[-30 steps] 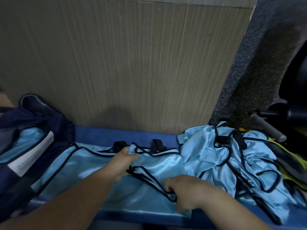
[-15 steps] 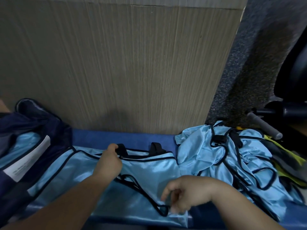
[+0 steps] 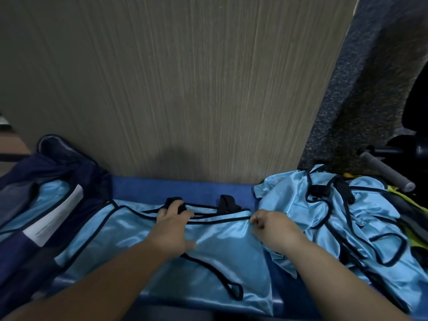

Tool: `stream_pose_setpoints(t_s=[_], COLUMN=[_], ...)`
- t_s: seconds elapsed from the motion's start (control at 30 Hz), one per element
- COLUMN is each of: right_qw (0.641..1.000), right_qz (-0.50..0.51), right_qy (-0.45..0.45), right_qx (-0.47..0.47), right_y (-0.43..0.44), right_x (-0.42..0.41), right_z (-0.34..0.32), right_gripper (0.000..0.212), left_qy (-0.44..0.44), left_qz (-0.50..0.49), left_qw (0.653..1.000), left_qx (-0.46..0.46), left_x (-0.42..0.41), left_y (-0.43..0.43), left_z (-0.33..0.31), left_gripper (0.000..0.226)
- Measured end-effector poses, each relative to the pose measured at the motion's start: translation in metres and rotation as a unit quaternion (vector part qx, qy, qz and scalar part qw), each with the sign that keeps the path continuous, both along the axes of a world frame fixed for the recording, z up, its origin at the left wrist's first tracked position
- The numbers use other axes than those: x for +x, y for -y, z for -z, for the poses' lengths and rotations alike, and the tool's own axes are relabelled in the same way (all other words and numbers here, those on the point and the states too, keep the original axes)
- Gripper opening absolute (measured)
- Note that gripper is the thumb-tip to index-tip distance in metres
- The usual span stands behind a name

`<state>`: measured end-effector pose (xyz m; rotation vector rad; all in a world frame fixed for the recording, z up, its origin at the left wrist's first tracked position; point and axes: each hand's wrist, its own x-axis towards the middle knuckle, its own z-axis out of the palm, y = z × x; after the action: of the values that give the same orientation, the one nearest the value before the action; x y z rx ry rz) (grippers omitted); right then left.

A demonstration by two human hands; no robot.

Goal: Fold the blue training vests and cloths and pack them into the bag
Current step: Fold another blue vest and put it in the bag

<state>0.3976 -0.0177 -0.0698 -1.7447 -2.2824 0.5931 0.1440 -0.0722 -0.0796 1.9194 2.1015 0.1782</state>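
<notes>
Bag (image 3: pixel 88 179) left (open), crumpled vests (image 3: pixel 289 200) right

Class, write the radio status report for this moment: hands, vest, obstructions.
Left hand on vest strap, grip unclear. Right hand pinches vest corner. Vest flat, unfolded. Loose pile crowds right.

Likely gym or sports storeroom: blue padded bench (image 3: pixel 185 188) along bottom, blue training vests (image 3: pixel 324 216) heaped lower right, foam-grip handle (image 3: pixel 384 170) on black equipment (image 3: pixel 407 149) right edge, speckled floor (image 3: pixel 361 100) upper right.
</notes>
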Motion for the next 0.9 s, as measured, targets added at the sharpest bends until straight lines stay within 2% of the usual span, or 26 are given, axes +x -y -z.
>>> stream_pose_setpoints(t_s=[0.1, 0.17, 0.23, 0.3, 0.37, 0.47, 0.6, 0.67, 0.8, 0.9], right_qw=[0.999, 0.999, 0.997, 0.996, 0.996, 0.995, 0.995, 0.998, 0.990, 0.975], right_qz=[0.007, 0.019, 0.030, 0.034, 0.034, 0.020, 0.010, 0.021, 0.057, 0.068], right_qy=[0.016, 0.004, -0.005, 0.010, 0.031, 0.053, 0.077, 0.028, -0.122, -0.192], right_qx=[0.032, 0.049, 0.070, 0.081, 0.082, 0.081, 0.066, 0.049, -0.050, -0.089], right_y=[-0.004, -0.006, -0.008, -0.012, -0.016, -0.019, -0.024, -0.028, -0.034, -0.031], right_x=[-0.004, -0.005, -0.005, -0.005, -0.005, -0.008, -0.012, -0.013, -0.015, -0.017], right_z=[0.006, 0.009, 0.009, 0.009, 0.011, 0.012, 0.014, 0.014, 0.004, -0.006], right_gripper=[0.028, 0.026, 0.021, 0.019, 0.021, 0.024, 0.023, 0.022, 0.029, 0.032], left_qy=[0.024, -0.006, -0.040, -0.009, 0.037, 0.004, -0.048, -0.050, -0.054, -0.057], left_qz=[-0.006, 0.008, 0.051, 0.110, 0.155, 0.170, 0.177, 0.188, 0.203, 0.219], left_qw=[1.000, 0.999, 0.992, 0.982, 0.977, 0.983, 0.983, 0.980, 0.977, 0.974], left_qx=[0.013, 0.040, 0.107, 0.154, 0.143, 0.072, 0.031, 0.037, 0.023, 0.021], left_x=[-0.009, -0.009, -0.005, 0.005, 0.019, 0.035, 0.034, 0.030, 0.028, 0.027], left_y=[0.001, 0.004, 0.006, 0.007, 0.009, 0.006, 0.002, 0.002, 0.000, 0.001], left_z=[-0.001, -0.001, 0.001, 0.001, 0.002, 0.016, 0.039, 0.044, 0.044, 0.043], left_gripper=[0.078, 0.075, 0.063, 0.047, 0.038, 0.047, 0.079, 0.091, 0.064, 0.063])
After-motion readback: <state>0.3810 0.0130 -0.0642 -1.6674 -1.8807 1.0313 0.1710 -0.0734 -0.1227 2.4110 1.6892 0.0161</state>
